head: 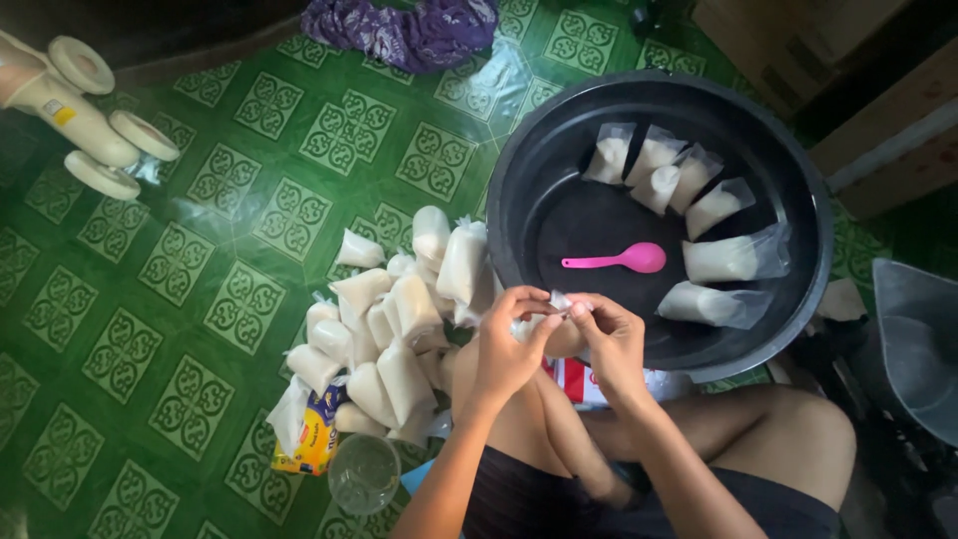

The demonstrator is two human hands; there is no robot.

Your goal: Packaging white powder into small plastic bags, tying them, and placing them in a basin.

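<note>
Both grips pinch one small plastic bag point(555, 304): my left hand point(507, 349) and right hand point(611, 344) squeeze its top, over the near rim of the black tub point(519, 180). Loose fingers could let it slip and spill on the green floor point(200, 250).

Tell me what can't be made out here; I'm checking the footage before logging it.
Head view:
- Bag between left hand and right hand: fingers hide its top.
- Pile: lower bags covered by upper ones.
- Red-and-white packet: mostly under the wrists.
- Grey tub: cut by right edge.
- Cup: contents unclear.
</note>
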